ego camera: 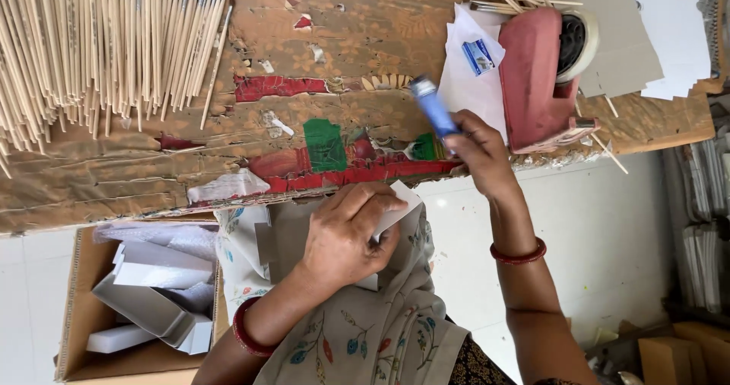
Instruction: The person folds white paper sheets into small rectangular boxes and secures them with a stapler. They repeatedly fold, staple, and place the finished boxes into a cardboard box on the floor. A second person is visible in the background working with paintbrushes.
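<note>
A flat white card piece is held by the left hand over the lap, just below the near edge of the tabletop; the fingers are clamped on it. A blue glue stick is gripped in the right hand, fingers closed around its lower end, cap end pointing up and away over the tabletop. The stick is not touching the card piece, so gluing of this piece is judged not yet begun.

Several folded white boxes are seen in a cardboard carton at the left, on the floor side; these are judged finished pieces. More flat card sheets lie at the far right of the tabletop, judged still to be worked.

Edges and room: the tabletop's near edge is ragged and torn. A red tape dispenser stands just beside the right hand, at that edge. A heap of thin wooden sticks covers the far left. The middle of the tabletop is the open stretch. A patterned cloth covers the lap beneath the left hand.
</note>
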